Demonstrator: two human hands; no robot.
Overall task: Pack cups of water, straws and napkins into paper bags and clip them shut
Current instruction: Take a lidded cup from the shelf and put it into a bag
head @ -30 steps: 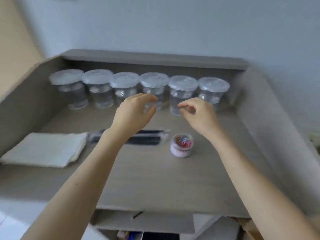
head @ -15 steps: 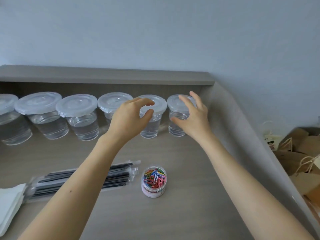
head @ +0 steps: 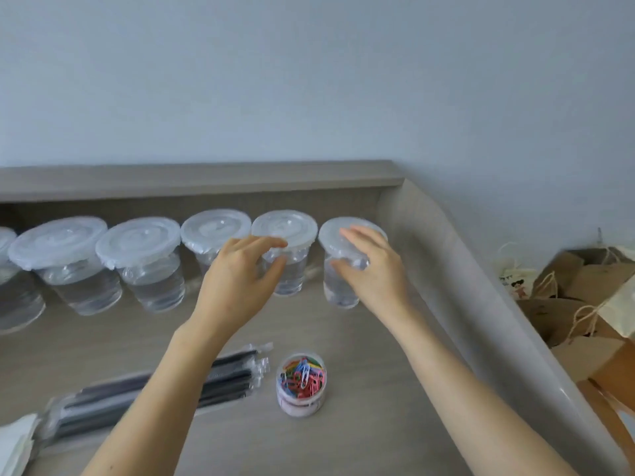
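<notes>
Cups of water stood in a row at twelve o'clock on the worktop. The right hand curled round the end cup at one o'clock, likely to lift it. The left hand was half curled at the next cup; I could not tell if it held it.

A row of clear lidded cups of water stands along the back of the grey surface. The right hand grips the rightmost cup, with fingers over its lid and the thumb on its wall. The left hand is curved at the neighbouring cup; contact is unclear. Nearer lie wrapped black straws, a small pot of coloured paper clips and white napkins. Brown paper bags lie beyond the right edge of the surface.
</notes>
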